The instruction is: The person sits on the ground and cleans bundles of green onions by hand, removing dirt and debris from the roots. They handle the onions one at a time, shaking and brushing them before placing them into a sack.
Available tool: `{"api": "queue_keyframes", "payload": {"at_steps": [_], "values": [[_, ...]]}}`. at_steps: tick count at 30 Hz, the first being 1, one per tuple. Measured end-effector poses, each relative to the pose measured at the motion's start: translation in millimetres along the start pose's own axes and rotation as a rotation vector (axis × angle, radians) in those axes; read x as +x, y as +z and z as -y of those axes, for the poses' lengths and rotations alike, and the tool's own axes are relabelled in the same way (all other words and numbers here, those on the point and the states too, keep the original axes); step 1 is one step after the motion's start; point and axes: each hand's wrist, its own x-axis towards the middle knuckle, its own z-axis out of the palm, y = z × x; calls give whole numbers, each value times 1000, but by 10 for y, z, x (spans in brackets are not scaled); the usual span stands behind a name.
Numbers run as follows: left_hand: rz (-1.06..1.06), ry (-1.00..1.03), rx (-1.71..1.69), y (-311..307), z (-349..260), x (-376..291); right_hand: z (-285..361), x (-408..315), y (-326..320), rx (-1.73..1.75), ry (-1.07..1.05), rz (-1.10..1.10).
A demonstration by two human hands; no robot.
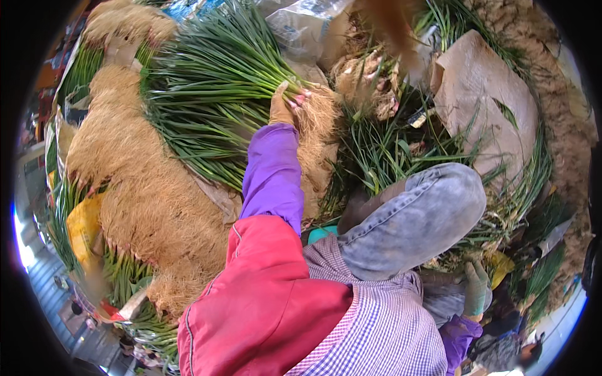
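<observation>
My left hand (282, 105), in a tan glove, grips the stems of green garlic (221, 70) just above the pinkish bulbs. Long green leaves fan to the upper left, and pale fibrous roots (320, 110) hang to the right. More leafy stalks (207, 136) lie beneath that arm. At the lower right, my right hand (476, 286), in a greenish glove, is beside my bent leg, close to loose plant scraps (449, 261). Its fingers are partly hidden, so whether it holds anything is unclear.
Stacked bundles with thick root mats (141, 155) rise on the left. Loose green stalks (376, 150) lie before my knee (437, 207). A brown sheet (489, 98) covers part of the right side; clear plastic (305, 23) lies at the top. A brown blur obscures the upper right.
</observation>
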Motion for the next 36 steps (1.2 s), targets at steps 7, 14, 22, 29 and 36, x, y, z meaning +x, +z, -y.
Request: {"api": "queue_keyframes", "payload": {"at_steps": [7, 14, 22, 29, 36], "values": [[205, 177, 754, -630, -161, 489, -296, 375, 136, -518, -241, -126], [118, 223, 1360, -321, -334, 34, -959, 653, -371, -781, -129, -103], [-125, -187, 897, -281, -259, -1052, -1105, 1746, -31, -702, -297, -238], [70, -157, 1148, 775, -120, -2119, -1574, 1726, 1052, -948, -17, 276], [641, 629, 1197, 3198, -51, -3080, -1434, 1862, 817, -789, -106, 324]]}}
